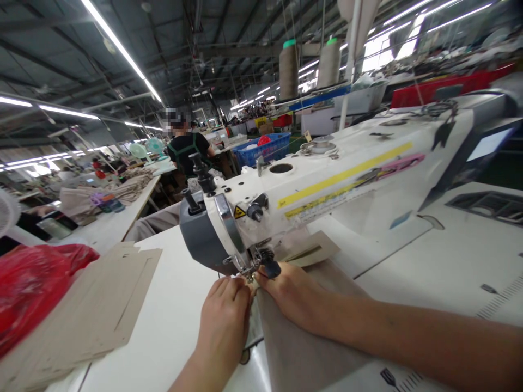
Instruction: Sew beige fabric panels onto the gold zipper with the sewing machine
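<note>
A white sewing machine [327, 174] stands on a white table [171, 316]. Beige fabric [294, 348] lies under its presser foot [249, 269] and runs toward me. My left hand [223, 321] pinches the fabric edge just in front of the foot, fingers curled together. My right hand [292, 296] presses flat on the fabric immediately right of the needle, thumb near the foot. The fingertips of both hands almost meet below the needle.
A stack of beige cardboard patterns [93, 310] lies at left beside a red plastic bag [32, 283]. Two thread cones [308, 65] stand behind the machine. A person in a dark shirt [186, 149] sits ahead near a blue basket [265, 147].
</note>
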`<state>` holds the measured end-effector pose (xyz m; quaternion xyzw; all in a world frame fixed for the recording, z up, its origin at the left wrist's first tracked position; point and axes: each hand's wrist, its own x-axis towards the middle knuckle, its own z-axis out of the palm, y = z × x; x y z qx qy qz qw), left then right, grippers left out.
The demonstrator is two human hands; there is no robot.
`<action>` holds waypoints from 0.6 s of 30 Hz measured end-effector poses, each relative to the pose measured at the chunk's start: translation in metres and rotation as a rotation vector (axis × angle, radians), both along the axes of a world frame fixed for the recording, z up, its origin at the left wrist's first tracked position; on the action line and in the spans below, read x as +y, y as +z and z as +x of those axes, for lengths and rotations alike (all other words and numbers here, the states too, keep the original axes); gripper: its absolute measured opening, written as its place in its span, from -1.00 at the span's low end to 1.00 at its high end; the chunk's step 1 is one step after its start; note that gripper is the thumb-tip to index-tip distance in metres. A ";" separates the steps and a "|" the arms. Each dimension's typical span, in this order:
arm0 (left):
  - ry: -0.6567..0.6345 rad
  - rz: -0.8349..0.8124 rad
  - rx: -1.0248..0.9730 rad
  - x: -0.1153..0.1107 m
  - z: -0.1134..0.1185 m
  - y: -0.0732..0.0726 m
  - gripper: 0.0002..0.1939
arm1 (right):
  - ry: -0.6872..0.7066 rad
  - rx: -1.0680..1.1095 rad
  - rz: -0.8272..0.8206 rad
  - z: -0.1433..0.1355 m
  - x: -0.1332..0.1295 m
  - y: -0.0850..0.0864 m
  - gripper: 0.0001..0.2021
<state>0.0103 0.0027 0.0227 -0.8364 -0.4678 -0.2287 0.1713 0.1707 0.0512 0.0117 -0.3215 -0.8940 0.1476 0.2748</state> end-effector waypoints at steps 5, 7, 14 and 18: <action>-0.005 0.012 -0.010 0.004 -0.003 -0.001 -0.79 | -0.020 0.026 -0.059 -0.005 0.004 -0.005 -0.67; -0.012 0.012 -0.022 0.004 -0.004 -0.002 -0.81 | -0.019 0.016 -0.049 -0.006 0.003 -0.004 -0.67; -0.022 0.038 -0.044 0.003 -0.003 -0.001 -0.80 | 0.018 -0.055 0.070 0.000 0.002 0.001 -0.75; -0.014 0.035 -0.050 0.005 -0.004 -0.004 -0.81 | -0.043 -0.129 0.182 0.000 0.001 0.004 -0.86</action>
